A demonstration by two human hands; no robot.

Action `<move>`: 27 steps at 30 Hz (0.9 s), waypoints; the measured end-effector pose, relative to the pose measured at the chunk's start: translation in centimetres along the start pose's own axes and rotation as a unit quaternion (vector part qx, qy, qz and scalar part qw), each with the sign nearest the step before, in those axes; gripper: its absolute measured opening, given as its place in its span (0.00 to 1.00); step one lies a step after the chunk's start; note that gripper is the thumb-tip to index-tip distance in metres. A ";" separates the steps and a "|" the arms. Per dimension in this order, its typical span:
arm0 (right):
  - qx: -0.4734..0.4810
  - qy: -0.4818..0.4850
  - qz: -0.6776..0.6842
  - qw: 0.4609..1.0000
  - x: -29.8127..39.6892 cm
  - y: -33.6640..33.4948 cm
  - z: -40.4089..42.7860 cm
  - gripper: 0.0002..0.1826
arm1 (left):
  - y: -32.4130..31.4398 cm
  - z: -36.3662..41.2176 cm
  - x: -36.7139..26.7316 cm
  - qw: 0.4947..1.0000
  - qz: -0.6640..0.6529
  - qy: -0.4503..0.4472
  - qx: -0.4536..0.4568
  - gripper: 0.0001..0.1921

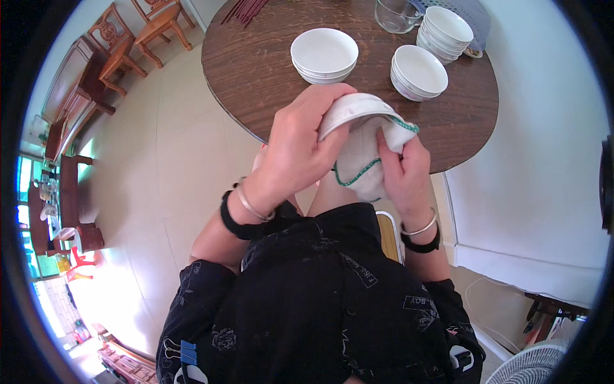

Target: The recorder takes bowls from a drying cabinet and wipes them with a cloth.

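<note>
My left hand (302, 139) grips a white bowl (355, 108) by its side, thumb at the rim, the bowl tipped with its opening towards me. A white cloth with green stitched edging (357, 158) hangs from my right hand (407, 168), which pinches it against the bowl's right rim. Part of the cloth is up at the bowl's mouth; the bowl's inside is mostly hidden. Beyond my hands, a short stack of white bowls (324, 55) stands on the round wooden table (249, 72). Another small stack (419, 72) stands to its right.
Farther right rises a taller stack of bowls (446, 31), beside a clear glass vessel (395, 17) and a grey-blue perforated basket (472, 19). Dark red chopsticks (243, 9) lie at the table's far left. A white wall (542, 144) borders the right; a fan (532, 362) stands low right.
</note>
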State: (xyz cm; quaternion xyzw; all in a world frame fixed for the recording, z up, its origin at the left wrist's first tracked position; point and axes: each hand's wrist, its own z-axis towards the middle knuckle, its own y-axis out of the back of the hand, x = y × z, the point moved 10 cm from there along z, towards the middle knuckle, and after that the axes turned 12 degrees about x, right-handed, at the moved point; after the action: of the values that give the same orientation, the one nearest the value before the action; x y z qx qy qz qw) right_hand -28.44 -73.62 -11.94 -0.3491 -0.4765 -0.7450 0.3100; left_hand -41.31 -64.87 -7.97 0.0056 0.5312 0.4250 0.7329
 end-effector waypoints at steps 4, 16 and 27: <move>-0.074 -0.034 0.182 0.980 -1.3 -2.6 -0.9 0.09 | 0.3 -1.4 0.5 0.986 -0.023 0.004 -0.166 0.16; -0.041 0.060 -0.064 0.995 1.3 0.3 -0.4 0.18 | -0.8 -0.9 -0.6 0.997 0.045 0.016 -0.065 0.21; 0.010 -0.009 -0.029 0.999 0.9 0.0 0.2 0.16 | -0.2 -0.4 0.0 0.998 0.041 0.043 -0.012 0.14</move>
State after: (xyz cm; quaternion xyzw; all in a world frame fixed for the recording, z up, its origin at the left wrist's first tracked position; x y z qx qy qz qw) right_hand -28.91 -73.57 -11.19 -0.3383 -0.4968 -0.7457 0.2874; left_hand -41.48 -65.18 -8.29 0.0004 0.5565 0.4606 0.6915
